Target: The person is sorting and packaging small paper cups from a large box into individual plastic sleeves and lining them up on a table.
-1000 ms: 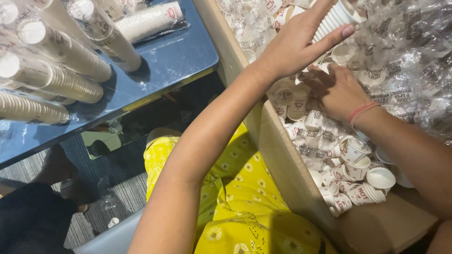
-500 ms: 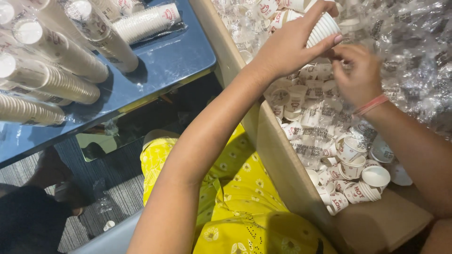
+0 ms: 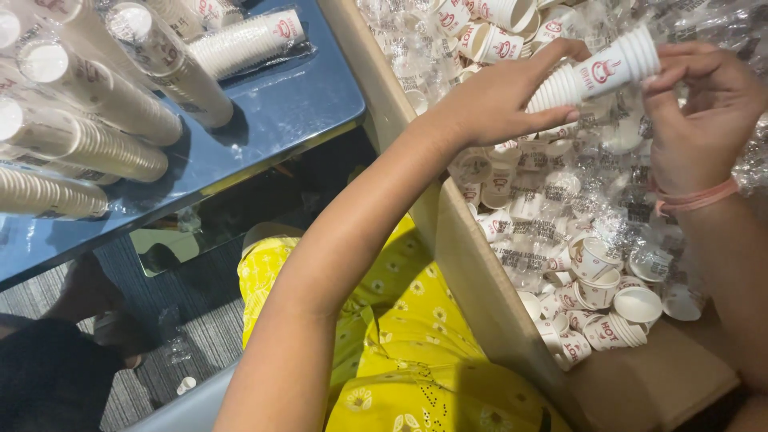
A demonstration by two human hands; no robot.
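My left hand (image 3: 500, 100) grips the lower part of a short stack of white paper cups (image 3: 602, 68) with red print, held tilted above a cardboard box (image 3: 480, 280). My right hand (image 3: 700, 112), with a pink band at the wrist, pinches the open top end of the same stack. Below the hands the box holds several loose paper cups (image 3: 596, 264) and clear plastic wrappers (image 3: 560, 216).
A blue table (image 3: 280, 120) at upper left carries several long sleeves of stacked cups (image 3: 120, 144) in clear wrap. My lap in yellow flowered cloth (image 3: 400, 352) lies beside the box's wall. Grey carpet (image 3: 168, 352) shows below the table.
The view has moved closer. My right hand rose from the loose cups in the box to the top of the stack, and the stack now tilts further right.
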